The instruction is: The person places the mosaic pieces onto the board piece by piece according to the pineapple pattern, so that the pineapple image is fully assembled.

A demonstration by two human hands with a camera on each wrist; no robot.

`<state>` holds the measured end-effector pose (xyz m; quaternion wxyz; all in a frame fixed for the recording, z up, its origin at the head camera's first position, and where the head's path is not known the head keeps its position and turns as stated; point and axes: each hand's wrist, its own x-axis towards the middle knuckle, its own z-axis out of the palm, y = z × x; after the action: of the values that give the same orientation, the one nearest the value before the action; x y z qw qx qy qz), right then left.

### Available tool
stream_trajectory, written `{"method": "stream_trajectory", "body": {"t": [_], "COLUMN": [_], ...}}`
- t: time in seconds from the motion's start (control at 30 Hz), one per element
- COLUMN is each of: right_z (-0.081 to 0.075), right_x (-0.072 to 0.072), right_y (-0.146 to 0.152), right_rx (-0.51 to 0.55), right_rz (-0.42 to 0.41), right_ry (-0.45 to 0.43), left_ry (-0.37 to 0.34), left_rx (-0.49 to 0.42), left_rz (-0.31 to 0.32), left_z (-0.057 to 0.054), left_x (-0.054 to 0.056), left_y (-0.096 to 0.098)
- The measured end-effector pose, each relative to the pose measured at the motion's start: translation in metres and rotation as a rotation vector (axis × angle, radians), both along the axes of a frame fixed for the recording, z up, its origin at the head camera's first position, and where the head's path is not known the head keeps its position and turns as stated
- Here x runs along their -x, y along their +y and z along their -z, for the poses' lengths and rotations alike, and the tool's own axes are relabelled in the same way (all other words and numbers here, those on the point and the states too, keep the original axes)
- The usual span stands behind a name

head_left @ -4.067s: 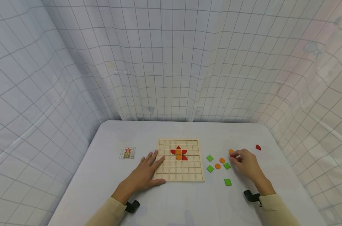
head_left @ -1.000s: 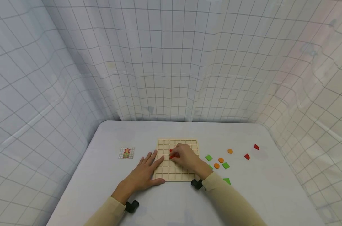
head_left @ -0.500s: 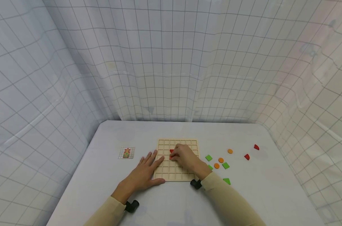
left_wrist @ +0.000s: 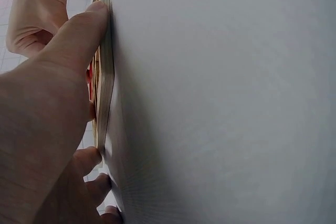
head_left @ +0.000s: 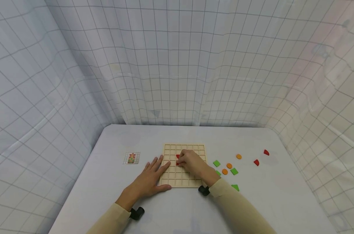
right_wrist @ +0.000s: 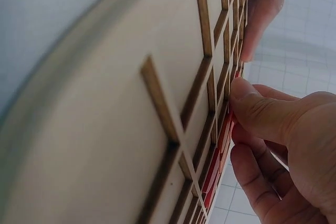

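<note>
My left hand (head_left: 149,180) lies with spread fingers over the left edge of a wooden grid board (head_left: 180,182); in the left wrist view its thumb (left_wrist: 86,27) rests along the board's side. Over the board's middle, my right hand (head_left: 194,164) pinches a small red quarter-circle tile (head_left: 177,164) at a grid cell. Another red quarter-circle (head_left: 178,156) sits just above it in the grid. The right hand hides the rest of the tiles set there. In the right wrist view, thumb and fingertips (right_wrist: 241,87) meet at the board's surface, beside red tiles (right_wrist: 212,174).
Left of the board lies a pattern card (head_left: 131,158) with a gridded picture. Loose tiles lie to the right: green squares (head_left: 216,163), orange discs (head_left: 229,165) and two red quarter-circles (head_left: 256,162). White gridded curtains (head_left: 177,65) surround the white table (head_left: 177,214).
From the loose tiles at right, my right hand has come over the board with a red quarter-circle. During the last second it has barely moved there. The left hand stays in place.
</note>
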<state>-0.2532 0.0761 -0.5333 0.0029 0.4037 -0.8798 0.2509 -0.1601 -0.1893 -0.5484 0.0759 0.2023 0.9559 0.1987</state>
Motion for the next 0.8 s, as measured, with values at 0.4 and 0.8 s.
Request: {"method": "stream_trajectory", "body": {"t": [0.4,0.8], "right_z": [-0.003,-0.007], "right_x": [-0.006,-0.013], "right_y": [0.006,0.019], "right_rx": [-0.091,-0.099], "right_rz": [0.046,0.088], "right_ry": [0.084,0.027], "left_ry": [0.004,-0.004], "left_rx": [0.002,0.017], "left_rz": [-0.003,-0.014], "left_z": [-0.006,-0.004], "left_x": [-0.002,-0.002], "left_y": [0.003,0.003]}}
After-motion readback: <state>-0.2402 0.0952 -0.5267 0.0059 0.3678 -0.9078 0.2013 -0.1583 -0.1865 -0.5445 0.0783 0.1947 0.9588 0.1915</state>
